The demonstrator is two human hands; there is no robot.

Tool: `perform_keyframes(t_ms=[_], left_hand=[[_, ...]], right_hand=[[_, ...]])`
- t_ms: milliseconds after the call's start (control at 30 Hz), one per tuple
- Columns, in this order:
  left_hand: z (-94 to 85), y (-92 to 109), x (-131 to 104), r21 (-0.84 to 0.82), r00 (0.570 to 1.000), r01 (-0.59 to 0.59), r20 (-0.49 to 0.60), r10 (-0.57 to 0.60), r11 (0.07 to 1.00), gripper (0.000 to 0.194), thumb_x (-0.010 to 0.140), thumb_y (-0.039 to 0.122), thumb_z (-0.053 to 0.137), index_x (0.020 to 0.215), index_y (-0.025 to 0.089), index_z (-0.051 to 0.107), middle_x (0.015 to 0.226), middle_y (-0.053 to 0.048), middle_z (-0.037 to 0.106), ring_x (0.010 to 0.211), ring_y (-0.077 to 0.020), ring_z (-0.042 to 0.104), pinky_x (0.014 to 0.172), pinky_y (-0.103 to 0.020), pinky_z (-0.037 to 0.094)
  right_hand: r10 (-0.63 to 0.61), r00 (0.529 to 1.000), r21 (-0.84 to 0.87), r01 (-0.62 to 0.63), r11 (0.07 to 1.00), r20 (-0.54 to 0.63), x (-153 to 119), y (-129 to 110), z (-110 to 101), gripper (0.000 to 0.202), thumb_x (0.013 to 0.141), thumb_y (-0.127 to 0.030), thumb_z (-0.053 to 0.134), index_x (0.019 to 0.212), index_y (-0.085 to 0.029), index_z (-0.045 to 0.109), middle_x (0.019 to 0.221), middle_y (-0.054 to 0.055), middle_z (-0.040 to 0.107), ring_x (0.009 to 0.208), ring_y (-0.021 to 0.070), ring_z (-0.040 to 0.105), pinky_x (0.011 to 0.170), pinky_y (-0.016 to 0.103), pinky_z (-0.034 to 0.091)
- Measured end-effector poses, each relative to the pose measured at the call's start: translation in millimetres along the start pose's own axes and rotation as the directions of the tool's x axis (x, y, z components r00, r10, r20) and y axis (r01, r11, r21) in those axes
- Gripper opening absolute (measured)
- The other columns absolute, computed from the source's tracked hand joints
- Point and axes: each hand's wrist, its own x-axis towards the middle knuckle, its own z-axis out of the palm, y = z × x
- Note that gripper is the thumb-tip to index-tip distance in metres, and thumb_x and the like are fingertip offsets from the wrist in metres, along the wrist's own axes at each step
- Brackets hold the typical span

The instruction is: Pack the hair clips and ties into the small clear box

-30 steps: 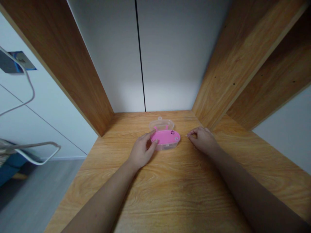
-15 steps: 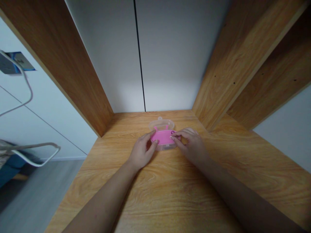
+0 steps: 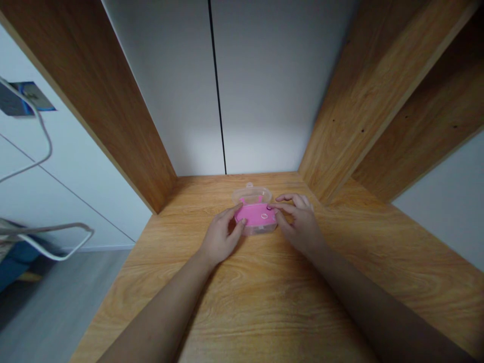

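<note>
On the wooden surface stands a small clear plastic box (image 3: 260, 230) with a pink inner tray (image 3: 251, 214) and its clear lid (image 3: 251, 193) flipped back behind it. A white ring-like band (image 3: 264, 216) lies on the tray's right part. Close above it is a small dark ring (image 3: 268, 207). My left hand (image 3: 224, 233) holds the box's left end between thumb and fingers. My right hand (image 3: 298, 222) is at the right end, fingers apart, index fingertip by the dark ring and thumb near the tray's edge. Something pale, partly hidden, shows behind its knuckles.
Wooden panels rise at the left (image 3: 113, 101) and right (image 3: 340, 116), with a white back wall (image 3: 260, 91) behind the box. At the far left, a white cable (image 3: 45, 133) hangs before a wall socket.
My right hand has released the white band, which now lies on the pink tray. Its fingers have spread and shifted slightly right. My left hand stays on the box.
</note>
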Motion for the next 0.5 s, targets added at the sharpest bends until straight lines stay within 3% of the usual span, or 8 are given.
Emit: perform_keyframes(t_ms=[200, 500], left_hand=[[0.0, 0, 0, -0.009, 1.0, -0.005, -0.002, 0.005, 1.0, 0.045, 0.099, 0.038, 0.053, 0.139, 0.018, 0.057, 0.137, -0.011, 0.065, 0.123, -0.0245, 0.063, 0.109, -0.042, 0.049], [-0.7, 0, 1, -0.004, 1.0, -0.007, 0.006, 0.007, 1.0, 0.045, 0.099, 0.038, 0.053, 0.138, 0.017, 0.057, 0.138, -0.011, 0.064, 0.125, -0.0248, 0.062, 0.109, -0.042, 0.048]], right_hand=[[0.03, 0.999, -0.05, -0.027, 0.998, 0.044, 1, 13, -6, 0.026, 0.09, -0.023, 0.058, 0.106, -0.03, 0.078, 0.12, 0.008, 0.062, 0.118, 0.0294, 0.055, 0.104, 0.052, 0.038], [-0.008, 0.99, -0.053, 0.015, 0.998, 0.138, 1, 11, -6, 0.03, 0.09, -0.025, 0.057, 0.113, -0.029, 0.076, 0.124, 0.01, 0.06, 0.121, 0.0315, 0.053, 0.101, 0.051, 0.038]])
